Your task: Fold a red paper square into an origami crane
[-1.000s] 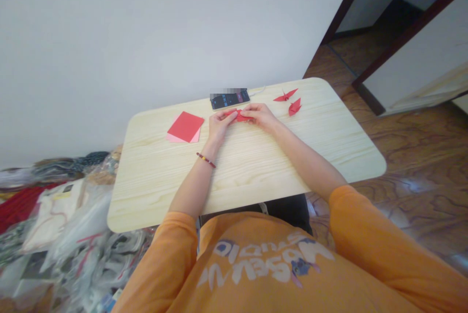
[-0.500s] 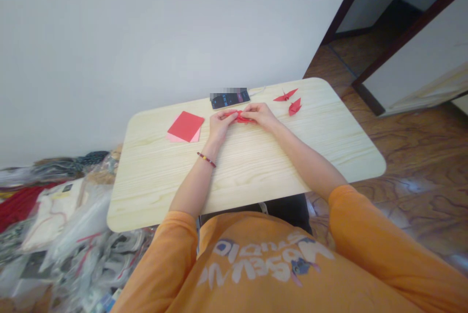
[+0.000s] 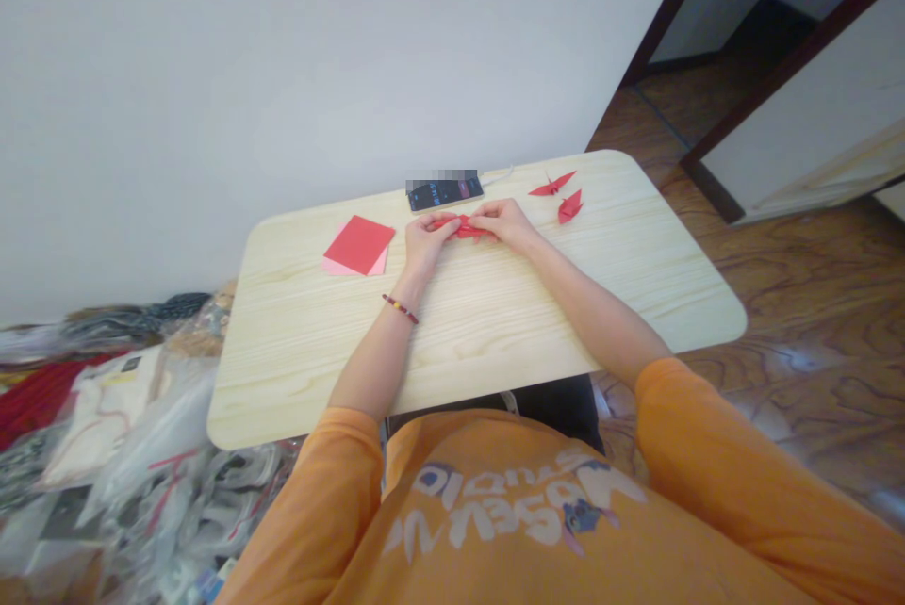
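Between my left hand (image 3: 426,242) and my right hand (image 3: 501,222) a small piece of folded red origami paper (image 3: 463,227) is pinched, its ends held by the fingers of both hands. Both hands rest close together on the light wooden table (image 3: 495,322). Just beyond them lies a black smartphone (image 3: 445,193). To the left of my left hand is a stack of red and pink paper squares (image 3: 358,246). Right of my right hand stand a red origami crane (image 3: 552,185) and a second red folded crane (image 3: 569,206).
The rounded table stands against a white wall (image 3: 283,87). Plastic bags of clothing and fabric (image 3: 120,426) are heaped on the floor at left. A wooden floor (image 3: 798,294) and a dark-framed doorway (image 3: 742,49) lie at right. A thin white cable runs from the phone.
The folded red paper has been drawn tighter between my fingers, and my hands have moved slightly closer together. The paper stack, phone and cranes have not moved.
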Demonstrator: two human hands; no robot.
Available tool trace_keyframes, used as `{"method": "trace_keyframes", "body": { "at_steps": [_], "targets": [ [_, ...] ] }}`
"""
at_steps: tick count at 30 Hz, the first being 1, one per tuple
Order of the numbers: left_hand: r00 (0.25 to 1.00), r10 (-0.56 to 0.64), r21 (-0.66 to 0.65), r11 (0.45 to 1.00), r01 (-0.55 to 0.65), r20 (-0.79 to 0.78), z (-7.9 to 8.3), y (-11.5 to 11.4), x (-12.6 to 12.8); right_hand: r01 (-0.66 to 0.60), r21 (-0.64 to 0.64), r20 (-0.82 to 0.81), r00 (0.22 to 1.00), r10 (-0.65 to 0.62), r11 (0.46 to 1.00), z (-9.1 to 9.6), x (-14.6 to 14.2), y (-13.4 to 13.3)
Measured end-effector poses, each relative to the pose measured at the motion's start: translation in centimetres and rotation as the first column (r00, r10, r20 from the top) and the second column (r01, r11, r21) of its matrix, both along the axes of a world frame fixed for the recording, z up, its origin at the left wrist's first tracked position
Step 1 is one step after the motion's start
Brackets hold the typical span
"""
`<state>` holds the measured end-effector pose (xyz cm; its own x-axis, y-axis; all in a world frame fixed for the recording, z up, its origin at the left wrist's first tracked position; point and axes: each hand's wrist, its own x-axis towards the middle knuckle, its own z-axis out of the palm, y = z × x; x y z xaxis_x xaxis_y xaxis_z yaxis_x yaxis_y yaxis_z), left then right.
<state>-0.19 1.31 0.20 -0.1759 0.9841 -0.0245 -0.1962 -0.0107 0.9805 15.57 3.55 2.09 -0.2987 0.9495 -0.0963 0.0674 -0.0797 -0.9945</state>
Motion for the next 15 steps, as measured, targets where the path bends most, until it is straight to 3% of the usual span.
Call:
{"method": "trace_keyframes", "body": {
  "at_steps": [15],
  "targets": [
    [0.997,0.059,0.025,0.998,-0.06,0.053,0.18,-0.15,0.02,0.004,-0.05,-0.172,0.985,-0.012,0.999,-0.42,-0.17,0.04]
  ]
}}
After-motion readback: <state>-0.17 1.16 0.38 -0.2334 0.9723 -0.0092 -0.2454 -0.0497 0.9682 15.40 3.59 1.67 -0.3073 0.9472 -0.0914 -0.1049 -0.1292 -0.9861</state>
